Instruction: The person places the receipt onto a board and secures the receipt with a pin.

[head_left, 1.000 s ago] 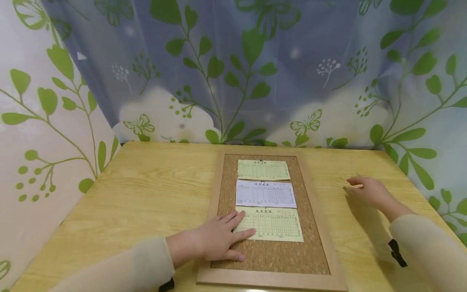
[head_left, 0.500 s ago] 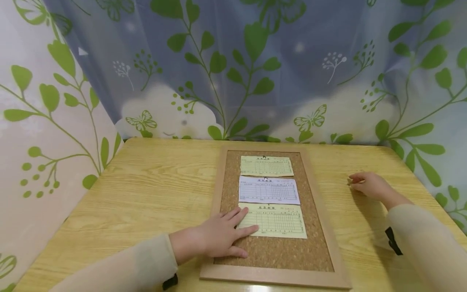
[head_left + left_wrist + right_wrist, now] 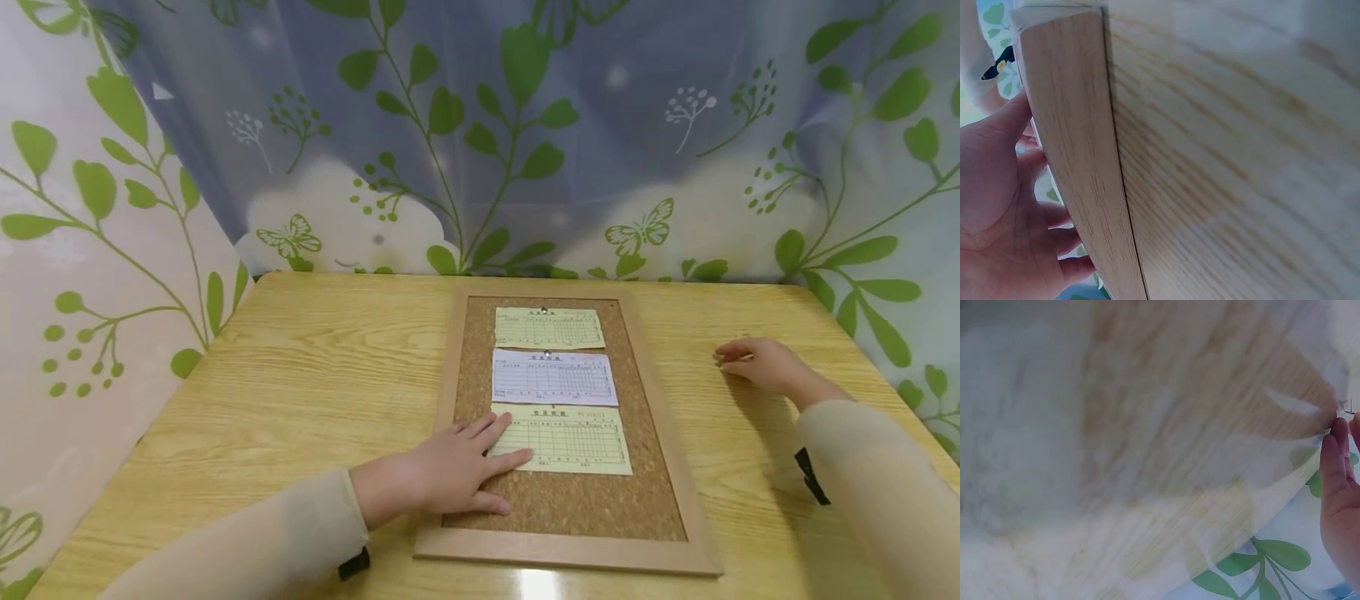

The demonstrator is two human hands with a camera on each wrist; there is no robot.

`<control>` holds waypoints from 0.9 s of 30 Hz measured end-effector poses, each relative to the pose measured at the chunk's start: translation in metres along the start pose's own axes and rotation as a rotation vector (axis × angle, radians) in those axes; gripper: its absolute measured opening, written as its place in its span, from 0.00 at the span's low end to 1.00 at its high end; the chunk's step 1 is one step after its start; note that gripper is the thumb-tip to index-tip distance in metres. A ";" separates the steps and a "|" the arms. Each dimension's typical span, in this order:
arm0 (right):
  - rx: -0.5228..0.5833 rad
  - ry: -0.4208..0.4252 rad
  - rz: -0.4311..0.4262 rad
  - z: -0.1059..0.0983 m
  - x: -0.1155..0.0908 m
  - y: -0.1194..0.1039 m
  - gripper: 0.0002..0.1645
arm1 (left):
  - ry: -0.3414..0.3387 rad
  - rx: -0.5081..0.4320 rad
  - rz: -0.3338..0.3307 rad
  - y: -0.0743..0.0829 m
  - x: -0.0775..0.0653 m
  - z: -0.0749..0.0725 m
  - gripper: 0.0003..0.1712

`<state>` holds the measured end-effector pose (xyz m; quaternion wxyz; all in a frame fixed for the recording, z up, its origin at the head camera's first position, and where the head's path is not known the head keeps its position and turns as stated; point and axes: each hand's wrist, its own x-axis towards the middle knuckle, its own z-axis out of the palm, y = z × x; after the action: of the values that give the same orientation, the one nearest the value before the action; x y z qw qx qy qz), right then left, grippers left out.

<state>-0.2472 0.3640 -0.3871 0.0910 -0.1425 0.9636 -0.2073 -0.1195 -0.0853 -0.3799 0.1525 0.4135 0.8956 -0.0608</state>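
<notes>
My left hand (image 3: pixel 461 471) lies spread over the left edge of the lower yellow receipt slip (image 3: pixel 577 442) and the corkboard (image 3: pixel 562 510) under it. Above that slip are a white slip (image 3: pixel 555 379) and another yellow slip (image 3: pixel 551 331). Metal pushpins hold the slips at their top edges, such as the pushpin (image 3: pixel 547 353) on the white one. Off to the board's right, low over the table, my right hand (image 3: pixel 768 367) pinches a small brass-coloured pushpin (image 3: pixel 719 359) between thumb and fingertips. In the left wrist view, fingers reach over the board's wooden frame (image 3: pixel 1072 137).
The board lies flat on a wood-grain table (image 3: pixel 322 358). A small pin-like thing (image 3: pixel 744 337) shows just beyond the right fingertips. Behind the table hangs a leaf-patterned curtain (image 3: pixel 615 150), and more patterned cloth stands at both sides.
The right fingertips have closed on a small pushpin at the tabletop. The left hand stays on the slip and board. The head view has tilted slightly.
</notes>
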 end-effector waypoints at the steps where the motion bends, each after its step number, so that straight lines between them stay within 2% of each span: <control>1: -0.002 0.001 0.001 0.000 0.000 0.000 0.22 | 0.001 0.001 0.002 0.000 0.000 0.000 0.40; 15: -0.012 0.002 0.003 -0.001 0.001 -0.010 0.16 | -0.013 -0.023 -0.007 -0.001 0.000 0.000 0.41; 27: -0.016 -0.004 0.018 0.000 0.003 -0.007 0.13 | 0.001 -0.006 -0.002 0.000 0.000 0.000 0.40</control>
<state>-0.2490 0.3573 -0.3844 0.0937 -0.1351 0.9662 -0.1984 -0.1194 -0.0859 -0.3798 0.1532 0.4120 0.8963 -0.0583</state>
